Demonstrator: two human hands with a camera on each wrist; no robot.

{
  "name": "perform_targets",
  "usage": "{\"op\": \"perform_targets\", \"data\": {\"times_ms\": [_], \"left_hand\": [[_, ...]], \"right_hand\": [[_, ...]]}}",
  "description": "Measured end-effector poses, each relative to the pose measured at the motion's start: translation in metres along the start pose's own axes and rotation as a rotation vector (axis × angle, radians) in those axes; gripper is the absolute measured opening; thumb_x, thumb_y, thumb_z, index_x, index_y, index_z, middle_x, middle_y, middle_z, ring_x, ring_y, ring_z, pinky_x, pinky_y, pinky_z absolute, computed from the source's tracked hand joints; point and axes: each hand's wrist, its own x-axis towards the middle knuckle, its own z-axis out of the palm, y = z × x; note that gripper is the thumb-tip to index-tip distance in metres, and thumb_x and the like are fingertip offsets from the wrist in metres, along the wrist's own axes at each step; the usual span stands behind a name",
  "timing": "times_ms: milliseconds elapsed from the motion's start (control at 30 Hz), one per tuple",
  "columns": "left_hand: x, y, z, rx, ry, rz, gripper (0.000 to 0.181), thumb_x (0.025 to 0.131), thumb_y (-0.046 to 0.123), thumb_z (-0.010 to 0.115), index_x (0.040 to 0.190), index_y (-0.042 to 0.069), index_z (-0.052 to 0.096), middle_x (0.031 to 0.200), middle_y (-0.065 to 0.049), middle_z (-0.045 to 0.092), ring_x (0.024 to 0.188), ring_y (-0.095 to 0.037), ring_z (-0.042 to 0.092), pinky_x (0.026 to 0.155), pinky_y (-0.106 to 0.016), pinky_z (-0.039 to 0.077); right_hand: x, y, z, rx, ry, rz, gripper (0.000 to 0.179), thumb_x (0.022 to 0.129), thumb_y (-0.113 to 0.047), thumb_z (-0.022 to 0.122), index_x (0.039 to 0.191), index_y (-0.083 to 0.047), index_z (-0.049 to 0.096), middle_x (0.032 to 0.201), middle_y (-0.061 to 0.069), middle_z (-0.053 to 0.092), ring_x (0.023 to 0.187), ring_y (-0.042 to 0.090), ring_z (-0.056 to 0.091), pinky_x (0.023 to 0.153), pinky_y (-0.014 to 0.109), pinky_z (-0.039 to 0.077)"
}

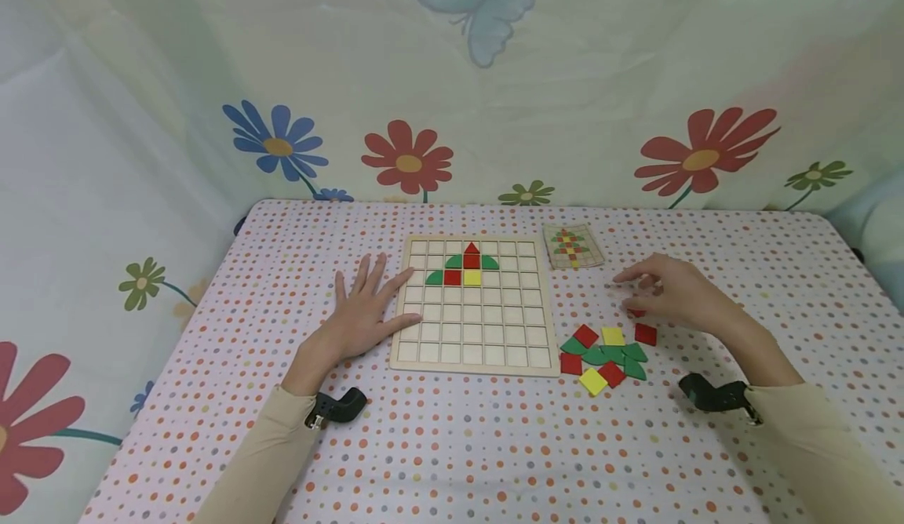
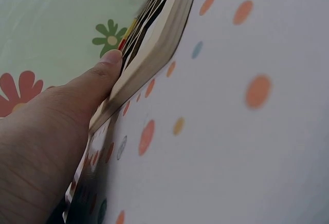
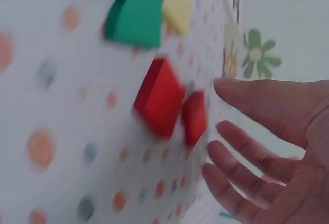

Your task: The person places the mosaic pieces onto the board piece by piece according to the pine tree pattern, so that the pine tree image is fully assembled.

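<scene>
A wooden grid board lies mid-table. Near its top sit a red triangle, a yellow square, red squares and green curved pieces. My left hand lies with fingers spread at the board's left edge, the thumb resting on the rim. Just over a red piece on the right hovers my right hand, thumb and fingers apart, nothing between them. In the right wrist view, that piece is beside a red square tile, with both lying in front of the fingertips.
Right of the board, several loose red, yellow and green pieces lie in a pile. A pattern card with a tree-like design lies past the board's upper right corner. Behind the dotted table hangs a flowered cloth.
</scene>
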Motion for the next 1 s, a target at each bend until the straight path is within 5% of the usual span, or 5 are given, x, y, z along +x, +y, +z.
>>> {"op": "perform_targets", "data": {"times_ms": [367,800,1000], "left_hand": [[-0.001,0.0,0.001,0.002,-0.001,-0.007,0.084,0.099,0.061,0.061,0.167,0.026,0.028,0.175,-0.019,0.001,0.16,-0.042,-0.01,0.117,-0.075,-0.011],[-0.001,0.0,0.0,-0.012,-0.001,0.006,0.084,0.099,0.061,0.062,0.168,0.026,0.028,0.175,-0.018,0.0,0.16,-0.041,-0.011,0.117,-0.074,-0.013],[0.0,0.0,-0.001,-0.008,0.002,0.006,0.084,0.099,0.061,0.062,0.168,0.026,0.028,0.175,-0.019,0.0,0.16,-0.041,-0.011,0.117,-0.074,-0.012]], "right_hand": [[0.008,0.008,-0.005,-0.054,-0.038,0.093,0.03,0.084,-0.005,0.087,0.107,0.01,0.074,0.087,0.012,0.073,0.082,0.029,0.064,0.074,0.043,0.055],[0.021,0.007,-0.011,-0.018,-0.115,0.184,0.023,0.081,-0.003,0.089,0.094,0.003,0.07,0.082,0.009,0.064,0.079,0.026,0.055,0.076,0.04,0.048],[0.02,0.007,-0.012,-0.009,-0.091,0.147,0.022,0.082,-0.003,0.089,0.093,0.0,0.07,0.082,0.007,0.064,0.08,0.026,0.055,0.072,0.037,0.047]]}}
